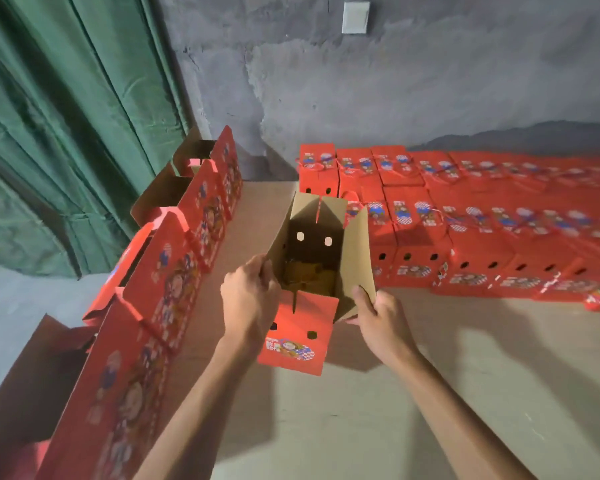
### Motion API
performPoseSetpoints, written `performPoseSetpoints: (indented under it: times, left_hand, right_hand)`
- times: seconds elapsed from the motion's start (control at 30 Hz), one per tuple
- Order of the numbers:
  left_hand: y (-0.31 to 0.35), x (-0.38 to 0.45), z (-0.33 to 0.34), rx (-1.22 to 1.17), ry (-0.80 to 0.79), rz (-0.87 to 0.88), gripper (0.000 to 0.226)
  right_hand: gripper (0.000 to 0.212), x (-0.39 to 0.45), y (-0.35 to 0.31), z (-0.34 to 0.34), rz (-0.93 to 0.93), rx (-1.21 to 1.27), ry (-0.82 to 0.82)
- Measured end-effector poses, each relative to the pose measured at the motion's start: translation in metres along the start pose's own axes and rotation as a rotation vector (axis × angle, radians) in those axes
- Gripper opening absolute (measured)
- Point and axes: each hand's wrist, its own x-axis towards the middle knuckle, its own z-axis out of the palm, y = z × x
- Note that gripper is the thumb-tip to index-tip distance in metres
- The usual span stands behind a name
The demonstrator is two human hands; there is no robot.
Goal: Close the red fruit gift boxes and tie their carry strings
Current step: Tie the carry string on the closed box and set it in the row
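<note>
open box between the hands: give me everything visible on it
The open red printed cardboard gift box stands upright on the tan sheet-covered floor, plain brown inside. Its top flaps are raised, with two small round holes in the far wall and two in the near red face above a colourful printed label. Brownish contents lie at the bottom, unclear. The left hand grips the left flap, and the right hand grips the right flap's lower edge. No tied string shows on it.

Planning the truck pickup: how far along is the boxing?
Done: rows of closed boxes with tied strings on the right. In hand: one open box, left hand and right hand gripping its side flaps. Left: a row of open boxes on the left.
</note>
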Motion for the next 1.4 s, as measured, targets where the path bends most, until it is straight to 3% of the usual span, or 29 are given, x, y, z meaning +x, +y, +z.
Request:
performPoseSetpoints:
  times: [0.17,0.4,0.8,1.03,1.3,1.4]
  left_hand:
    - [0.036,-0.059,0.025,-0.005,-0.020,0.072,0.034]
    - [0.132,-0.159,0.085,-0.092,-0.061,0.185,0.025]
    - [0.293,-0.249,0.229,-0.177,-0.303,0.191,0.030]
    - [0.351,-0.254,0.304,-0.219,-0.361,0.276,0.020]
    - [0.384,-0.260,0.342,-0.250,-0.355,0.274,0.012]
    - [0.393,-0.262,0.355,-0.253,-0.419,0.194,0.025]
  right_hand:
    - [0.039,-0.042,0.040,-0.058,0.029,0.009,0.031]
    - [0.043,-0.082,0.095,-0.193,0.027,-0.165,0.103]
    - [0.044,-0.104,0.184,-0.411,0.125,-0.206,0.262]
    - [0.043,-0.061,0.226,-0.483,0.161,-0.175,0.327]
    - [0.040,-0.008,0.265,-0.534,0.211,-0.126,0.308]
    - [0.042,0.009,0.276,-0.552,0.186,-0.143,0.305]
